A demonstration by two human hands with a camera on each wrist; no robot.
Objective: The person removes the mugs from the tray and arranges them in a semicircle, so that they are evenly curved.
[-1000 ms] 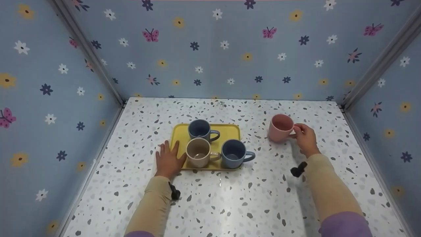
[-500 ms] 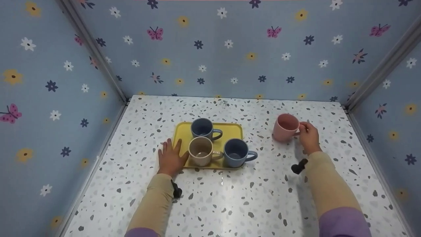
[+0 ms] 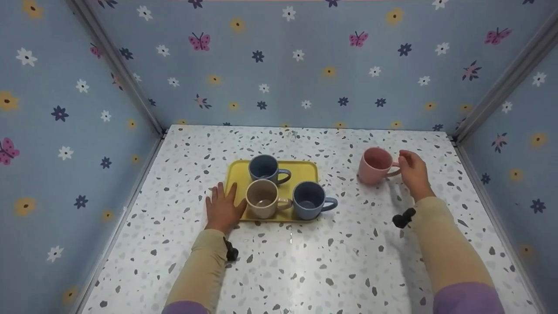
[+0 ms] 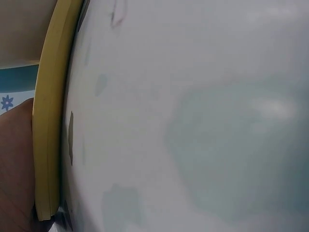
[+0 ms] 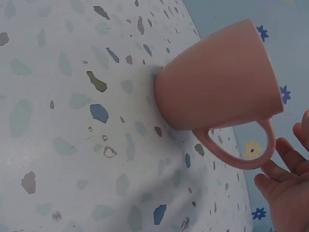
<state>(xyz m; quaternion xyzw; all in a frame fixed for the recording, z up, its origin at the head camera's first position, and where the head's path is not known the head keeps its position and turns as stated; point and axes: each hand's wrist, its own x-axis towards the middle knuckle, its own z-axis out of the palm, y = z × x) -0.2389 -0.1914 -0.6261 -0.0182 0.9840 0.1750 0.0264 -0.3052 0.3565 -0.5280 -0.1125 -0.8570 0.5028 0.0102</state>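
Note:
A pink mug stands upright on the speckled table, its handle pointing right. Right beside that handle is my right hand, fingers relaxed; the right wrist view has the fingertips close to the handle's outer curve, not wrapped round it. My left hand lies spread across the left edge of a yellow tray. A beige mug stands on the tray next to its thumb. Behind is a blue mug, and at the front right corner another blue mug, its handle reaching past the rim.
The white speckled table is closed in by blue flowered panels at the back and both sides. Grey metal posts stand at the corners. Between tray and pink mug lies a stretch of bare tabletop.
My right hand has let go of the pink mug's handle and drawn slightly right. The pink mug has come to stand upright. The left hand keeps its place on the tray.

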